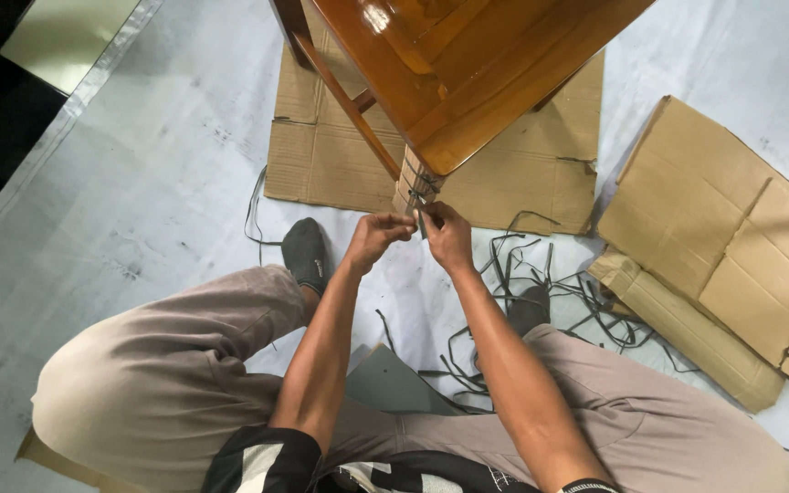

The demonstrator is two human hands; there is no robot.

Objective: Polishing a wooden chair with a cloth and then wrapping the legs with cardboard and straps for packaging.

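We sit on a pale floor sheet (pixel 139 183), knees bent, a dark shoe (pixel 306 254) ahead. Our left hand (pixel 374 236) pinches closed on a thin dark strap (pixel 420 217); beside it, touching, our right hand (pixel 447 234) also grips closed, apparently on the same strap. The strap binds a cardboard wrap (pixel 410 183) to the leg of a glossy wooden chair (pixel 468 64), and the wrap remains on. Right of us, cut strap pieces (pixel 541 283) and flattened cardboard (pixel 732 237) suggest much unpacking is done.

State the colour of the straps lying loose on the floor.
Dark grey to black straps, seen best in the head view, right of the hands.
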